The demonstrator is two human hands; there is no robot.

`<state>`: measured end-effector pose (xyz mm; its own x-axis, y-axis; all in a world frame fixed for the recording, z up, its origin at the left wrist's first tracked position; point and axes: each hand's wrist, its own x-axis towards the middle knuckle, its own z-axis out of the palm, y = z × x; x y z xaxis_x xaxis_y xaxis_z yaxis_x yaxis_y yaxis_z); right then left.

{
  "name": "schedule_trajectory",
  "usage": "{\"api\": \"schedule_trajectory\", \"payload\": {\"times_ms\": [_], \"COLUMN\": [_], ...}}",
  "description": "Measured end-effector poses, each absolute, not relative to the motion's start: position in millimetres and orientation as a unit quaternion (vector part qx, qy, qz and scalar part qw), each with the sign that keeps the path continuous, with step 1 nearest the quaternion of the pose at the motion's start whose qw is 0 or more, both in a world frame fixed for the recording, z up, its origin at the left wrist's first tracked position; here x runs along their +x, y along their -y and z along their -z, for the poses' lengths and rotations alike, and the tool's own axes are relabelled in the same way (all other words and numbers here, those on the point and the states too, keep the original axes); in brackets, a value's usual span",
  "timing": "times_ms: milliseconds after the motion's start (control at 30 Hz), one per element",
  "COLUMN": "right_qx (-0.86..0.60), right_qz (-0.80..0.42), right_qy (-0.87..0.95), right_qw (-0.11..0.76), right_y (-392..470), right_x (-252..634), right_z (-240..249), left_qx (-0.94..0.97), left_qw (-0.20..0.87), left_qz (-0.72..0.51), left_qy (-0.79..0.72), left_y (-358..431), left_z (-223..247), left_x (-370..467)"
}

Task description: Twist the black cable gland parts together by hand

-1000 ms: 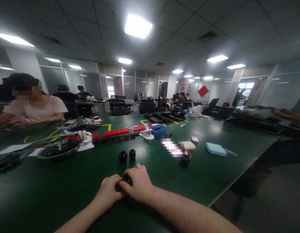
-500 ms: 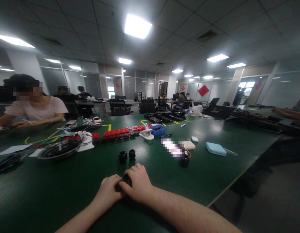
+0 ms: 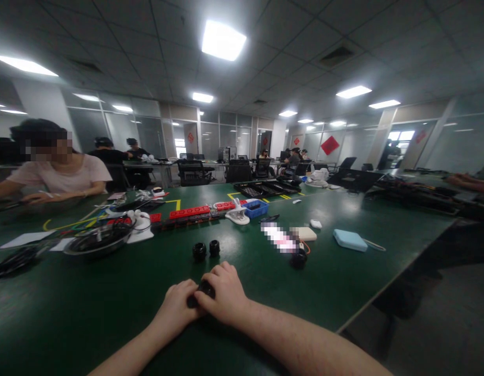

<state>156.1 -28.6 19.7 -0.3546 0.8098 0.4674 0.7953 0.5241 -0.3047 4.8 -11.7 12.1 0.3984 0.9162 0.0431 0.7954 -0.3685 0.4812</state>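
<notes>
Both of my hands meet over the green table (image 3: 148,292), wrapped round a small dark round object (image 3: 205,290). My left hand (image 3: 179,303) grips its left side, while my right hand (image 3: 225,293) covers the top and right side, thumb across the front. Most of the object is hidden by my fingers. Just beyond my hands stand two black ribbed cylindrical pieces, a larger one (image 3: 199,251) and a smaller one (image 3: 214,248). Another black round piece (image 3: 299,258) sits to the right, near an orange cable.
Further right lie a cream block (image 3: 306,234) and a light blue case (image 3: 349,239). Red power strips (image 3: 189,211), a white clamp (image 3: 238,213) and a blue basket (image 3: 256,210) are ahead. At left are a metal bowl (image 3: 96,243) with cables and a seated person (image 3: 65,175).
The view has shifted very slightly. My hands keep the same hold on the dark object, with hardly any movement. The person at left has moved their arms a little.
</notes>
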Motion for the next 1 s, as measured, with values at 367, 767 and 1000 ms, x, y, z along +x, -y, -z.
{"api": "schedule_trajectory", "payload": {"times_ms": [367, 767, 1000], "right_qx": [-0.482, -0.446, -0.422], "right_qz": [-0.012, -0.037, -0.040], "right_qy": [0.825, 0.842, 0.857], "right_qw": [0.294, 0.302, 0.293], "right_y": [28.6, 33.4, 36.2], "right_x": [155.5, 152.3, 149.3], "right_z": [-20.5, -27.0, -29.4], "left_qx": [0.809, 0.802, 0.775], "left_qw": [0.207, 0.213, 0.233], "left_qz": [-0.148, -0.153, -0.160], "left_qy": [-0.529, -0.537, -0.566], "left_y": [14.1, 12.3, 11.1], "left_z": [-16.5, -14.5, -9.6], "left_x": [5.4, 4.4, 1.7]}}
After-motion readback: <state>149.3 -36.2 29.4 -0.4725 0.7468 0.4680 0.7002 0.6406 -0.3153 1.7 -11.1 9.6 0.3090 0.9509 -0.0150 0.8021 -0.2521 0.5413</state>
